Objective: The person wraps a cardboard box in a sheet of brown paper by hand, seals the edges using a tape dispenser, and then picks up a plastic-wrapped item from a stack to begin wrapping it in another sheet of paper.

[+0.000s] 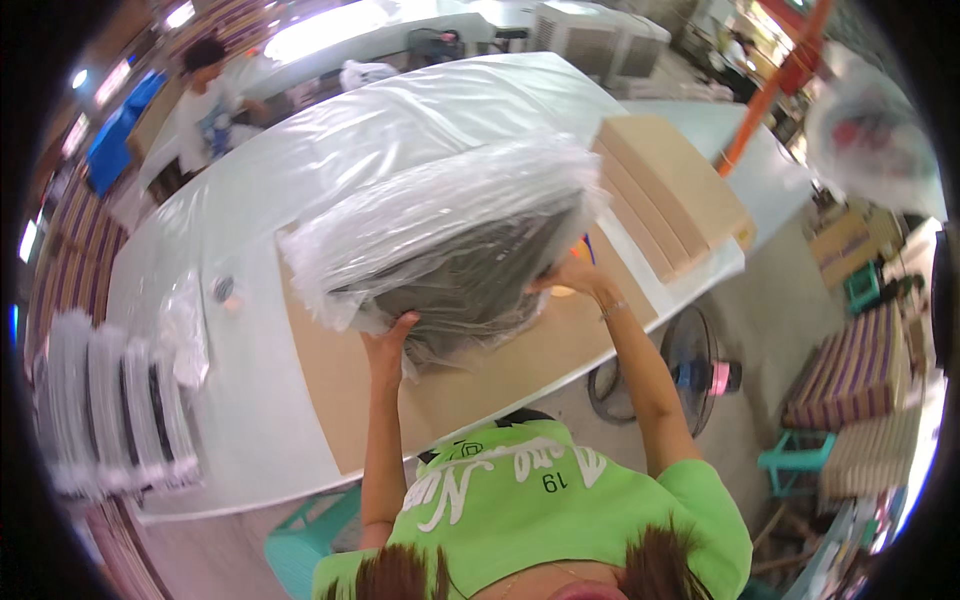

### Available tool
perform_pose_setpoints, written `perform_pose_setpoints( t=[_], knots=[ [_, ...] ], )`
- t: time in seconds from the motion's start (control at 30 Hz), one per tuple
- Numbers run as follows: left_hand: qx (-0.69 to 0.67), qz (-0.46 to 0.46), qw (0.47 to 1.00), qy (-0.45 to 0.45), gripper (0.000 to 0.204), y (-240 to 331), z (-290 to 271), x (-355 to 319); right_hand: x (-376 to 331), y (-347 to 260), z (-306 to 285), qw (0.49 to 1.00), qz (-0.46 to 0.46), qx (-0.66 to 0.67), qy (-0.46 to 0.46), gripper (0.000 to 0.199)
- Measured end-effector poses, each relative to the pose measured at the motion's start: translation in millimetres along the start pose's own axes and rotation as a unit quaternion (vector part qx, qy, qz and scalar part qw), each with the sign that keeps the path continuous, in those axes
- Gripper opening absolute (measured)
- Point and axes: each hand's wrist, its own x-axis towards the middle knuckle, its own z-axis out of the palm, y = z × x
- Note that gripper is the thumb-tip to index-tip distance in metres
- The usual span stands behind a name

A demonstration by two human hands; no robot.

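Bundle (480, 270), already in clear plastic (440, 225), tilts over flat cardboard (465, 400), left hand (386, 345) and right hand (574, 277) gripping its edges; whether sealed, unclear

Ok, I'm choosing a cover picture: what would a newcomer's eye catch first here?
Probably the large dark bundle in clear plastic wrap, held over the brown cardboard sheet between the left hand and right hand. Next, the bright green short-sleeved shirt at the lower edge, then the slanting orange pole at upper right.
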Motion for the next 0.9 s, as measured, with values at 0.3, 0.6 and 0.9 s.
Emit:
perform_pose_setpoints(
  t=[0.3, 0.6, 0.9],
  knots=[
    [0.008, -0.014, 1.000, 0.002, 0.064, -1, 9, -7, -9, 12, 25, 0.962, -0.052, 0.268, 0.028, 0.065],
    [0.070, -0.056, 0.995, 0.031, 0.064, -8, 0, -11, -5, 16, 40, 0.930, -0.048, 0.362, 0.028, 0.055],
    [0.175, -0.124, 0.976, 0.036, 0.048, 0, 6, -30, -20, 12, 38, 0.934, 0.008, 0.356, 0.033, 0.039]
  ],
)
